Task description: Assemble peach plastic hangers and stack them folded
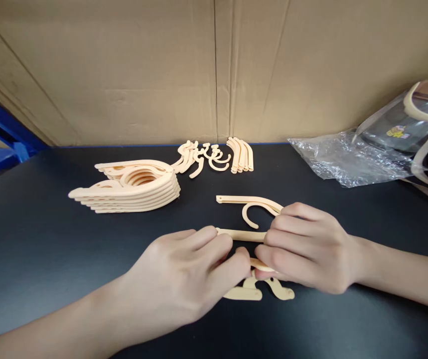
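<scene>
A cream plastic folding clothes hanger (241, 235) is gripped between my two hands above the black table. My left hand (195, 269) is closed, its thumb and fingers pinching near the lower arm. My right hand (307, 249) wraps its fingers round the joint end, so that end is hidden. Beyond the fingers, the upper arm (236, 199) points left and a curved hook (249, 217) shows beneath it. Flat cream pieces (243, 293) with holes lie just below my hands, partly covered by them.
Folded hangers (135, 197) form a stack at the left. Loose hooks (187, 157) and several curved arms (241, 157) lie at the back of the table. Clear plastic wrapping (348, 157) and a dark transparent bag (393, 129) occupy the right; cardboard (142, 75) stands behind.
</scene>
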The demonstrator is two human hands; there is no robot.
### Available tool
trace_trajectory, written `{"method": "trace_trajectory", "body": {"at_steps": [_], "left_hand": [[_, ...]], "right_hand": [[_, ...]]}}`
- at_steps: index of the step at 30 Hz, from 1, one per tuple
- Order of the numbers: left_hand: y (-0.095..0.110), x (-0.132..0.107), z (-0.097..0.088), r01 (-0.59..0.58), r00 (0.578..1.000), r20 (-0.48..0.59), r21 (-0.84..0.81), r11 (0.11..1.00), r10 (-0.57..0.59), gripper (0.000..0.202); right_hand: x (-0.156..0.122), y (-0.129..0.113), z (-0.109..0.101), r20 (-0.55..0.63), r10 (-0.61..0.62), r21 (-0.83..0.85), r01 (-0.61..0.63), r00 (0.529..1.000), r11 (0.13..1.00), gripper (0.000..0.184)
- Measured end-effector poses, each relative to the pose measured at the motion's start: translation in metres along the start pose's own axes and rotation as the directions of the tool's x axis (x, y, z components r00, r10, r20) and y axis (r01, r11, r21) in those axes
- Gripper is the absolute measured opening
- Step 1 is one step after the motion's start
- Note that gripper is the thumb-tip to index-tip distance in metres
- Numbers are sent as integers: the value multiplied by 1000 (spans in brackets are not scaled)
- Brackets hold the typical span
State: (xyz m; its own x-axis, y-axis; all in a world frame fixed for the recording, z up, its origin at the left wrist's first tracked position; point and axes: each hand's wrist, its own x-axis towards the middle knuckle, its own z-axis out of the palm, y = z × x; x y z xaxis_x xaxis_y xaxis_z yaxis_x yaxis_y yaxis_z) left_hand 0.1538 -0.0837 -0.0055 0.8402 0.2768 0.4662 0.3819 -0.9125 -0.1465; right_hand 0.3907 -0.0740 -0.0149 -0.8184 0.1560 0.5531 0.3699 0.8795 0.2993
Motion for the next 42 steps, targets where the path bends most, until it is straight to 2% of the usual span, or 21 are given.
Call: {"method": "trace_trajectory", "body": {"at_steps": [4,9,12,19,24,28,31,34,35,38,42], "left_hand": [[-5,-3,6,9,1000,8,-32,999,-9,17],[-6,-7,11,52,997,59,-89,995,-47,14],[-6,-6,11,66,997,40,-106,992,-62,14],[-5,-4,11,61,997,57,-54,997,-58,17],[-8,-7,10,69,997,46,-27,997,-68,18],[-11,-8,7,169,986,6,-53,984,-169,19],[-9,-6,6,287,958,13,-49,957,-287,18],[-6,-5,7,388,920,35,60,920,-391,37],[-5,-5,8,398,913,53,100,912,-404,37],[-5,-6,11,396,905,95,170,902,-415,22],[-10,-7,16,342,926,108,160,926,-361,19]], "right_hand": [[-1,0,1,-8,26,59,-26,1000,998,37],[-3,0,3,-30,41,26,-40,999,999,18],[-4,-1,2,-50,39,27,-37,998,999,11],[-4,-1,1,-45,35,27,-34,998,999,15],[-3,2,2,11,106,52,-106,994,993,15],[-2,6,5,68,247,129,-254,967,958,15],[-2,10,8,147,304,213,-331,941,920,19],[-3,13,11,222,300,259,-353,928,899,23],[-4,13,11,233,297,265,-354,926,897,24],[-5,13,10,243,287,272,-349,926,897,26],[-6,13,10,247,260,279,-326,933,903,25]]}}
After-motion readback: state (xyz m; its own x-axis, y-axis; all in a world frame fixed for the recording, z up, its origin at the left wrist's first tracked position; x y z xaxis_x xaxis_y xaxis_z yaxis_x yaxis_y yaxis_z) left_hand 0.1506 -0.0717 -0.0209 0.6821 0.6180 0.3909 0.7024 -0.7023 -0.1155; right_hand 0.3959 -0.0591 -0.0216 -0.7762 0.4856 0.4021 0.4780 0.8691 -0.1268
